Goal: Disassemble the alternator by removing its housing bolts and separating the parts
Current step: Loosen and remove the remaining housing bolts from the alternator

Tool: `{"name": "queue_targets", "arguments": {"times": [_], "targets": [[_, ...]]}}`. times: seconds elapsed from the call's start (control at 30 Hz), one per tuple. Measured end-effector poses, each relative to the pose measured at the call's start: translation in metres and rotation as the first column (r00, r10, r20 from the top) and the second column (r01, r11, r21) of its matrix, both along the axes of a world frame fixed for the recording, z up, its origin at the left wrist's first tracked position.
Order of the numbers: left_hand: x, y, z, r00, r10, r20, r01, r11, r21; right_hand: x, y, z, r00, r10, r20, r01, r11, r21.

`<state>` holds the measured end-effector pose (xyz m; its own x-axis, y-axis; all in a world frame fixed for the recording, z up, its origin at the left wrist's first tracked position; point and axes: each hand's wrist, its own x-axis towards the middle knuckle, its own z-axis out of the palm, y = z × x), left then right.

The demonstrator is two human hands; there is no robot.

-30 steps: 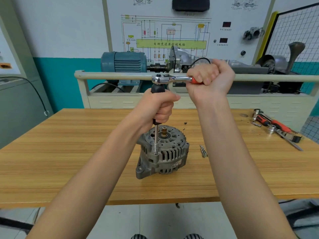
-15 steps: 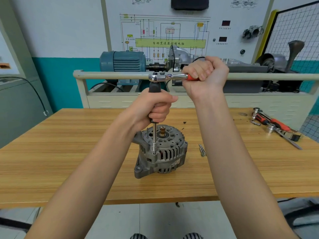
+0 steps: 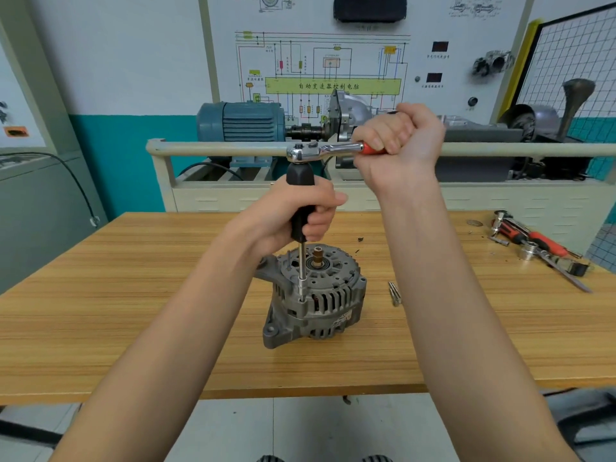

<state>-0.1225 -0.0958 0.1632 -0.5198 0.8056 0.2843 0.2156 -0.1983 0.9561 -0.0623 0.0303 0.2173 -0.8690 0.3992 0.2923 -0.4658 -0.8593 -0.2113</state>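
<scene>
Head view, hands (image 3: 398, 141) gripping ratchet (image 3: 325, 151)

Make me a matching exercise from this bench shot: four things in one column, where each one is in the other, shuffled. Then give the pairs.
Things:
1. alternator
2. ratchet
3. black driver handle
4. loose bolts

Places:
A. gripped in the left hand
B. lying on the table right of the alternator
C. gripped in the right hand
D. standing mid-table under the driver

Pairs: 1-D, 2-C, 3-A, 4-B
</scene>
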Motion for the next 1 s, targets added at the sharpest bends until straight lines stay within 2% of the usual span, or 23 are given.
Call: {"name": "queue_targets", "arguments": {"times": [0.03, 0.1, 0.17, 0.23, 0.3, 0.37, 0.4, 0.5, 0.53, 0.6, 0.67, 0.73, 0.87, 0.93, 1.0], "targets": [[0.0, 0.001, 0.0, 1.0, -0.022, 0.006, 0.022, 1.0, -0.001, -0.002, 0.0, -0.001, 1.0, 0.028, 0.0, -0.028, 0.999, -0.029], [0.002, 0.006, -0.002, 0.998, 0.049, 0.039, -0.05, 0.999, 0.017, -0.002, 0.0, -0.004, 1.0, 0.001, -0.022, -0.002, 0.999, -0.049], [0.004, 0.012, -0.005, 0.969, 0.237, 0.07, -0.241, 0.969, 0.054, 0.002, -0.004, -0.007, 0.994, -0.095, -0.059, 0.094, 0.995, -0.012], [0.007, 0.019, -0.007, 0.889, 0.44, 0.124, -0.452, 0.887, 0.096, 0.008, -0.013, -0.01, 0.967, -0.225, -0.115, 0.233, 0.971, 0.059], [0.012, 0.024, -0.008, 0.811, 0.564, 0.155, -0.583, 0.803, 0.128, 0.013, -0.024, -0.011, 0.933, -0.313, -0.179, 0.336, 0.935, 0.117], [0.012, 0.021, -0.008, 0.807, 0.578, 0.12, -0.589, 0.799, 0.118, 0.015, -0.027, -0.009, 0.929, -0.317, -0.191, 0.346, 0.927, 0.142], [0.01, 0.017, -0.007, 0.844, 0.529, 0.09, -0.535, 0.84, 0.092, 0.014, -0.024, -0.007, 0.941, -0.294, -0.17, 0.319, 0.937, 0.141], [0.003, -0.001, 0.0, 0.981, 0.196, -0.007, -0.196, 0.981, -0.003, 0.006, -0.007, -0.001, 0.989, -0.139, -0.053, 0.143, 0.987, 0.072], [0.002, -0.004, 0.002, 0.994, 0.109, -0.03, -0.109, 0.994, -0.021, 0.003, -0.003, -0.001, 0.997, -0.071, -0.02, 0.072, 0.997, 0.031], [0.002, -0.003, 0.002, 0.998, 0.041, -0.041, -0.042, 0.999, -0.019, -0.003, 0.001, -0.003, 1.0, 0.019, -0.012, -0.019, 0.999, -0.049], [0.005, 0.004, -0.001, 0.996, 0.092, -0.001, -0.092, 0.996, 0.013, -0.004, 0.001, -0.006, 0.999, 0.006, -0.044, -0.009, 0.998, -0.063], [0.007, 0.011, -0.004, 0.968, 0.245, 0.056, -0.248, 0.968, 0.049, -0.001, -0.002, -0.008, 0.995, -0.069, -0.076, 0.068, 0.998, -0.016], [0.011, 0.027, -0.008, 0.765, 0.632, 0.125, -0.643, 0.762, 0.08, 0.008, -0.017, -0.013, 0.955, -0.256, -0.153, 0.268, 0.961, 0.066], [0.013, 0.03, -0.01, 0.725, 0.683, 0.091, -0.689, 0.719, 0.094, 0.012, -0.019, -0.013, 0.943, -0.286, -0.167, 0.303, 0.949, 0.083], [0.012, 0.024, -0.01, 0.799, 0.601, 0.037, -0.602, 0.795, 0.076, 0.012, -0.011, -0.009, 0.956, -0.256, -0.145, 0.268, 0.961, 0.065]]}}
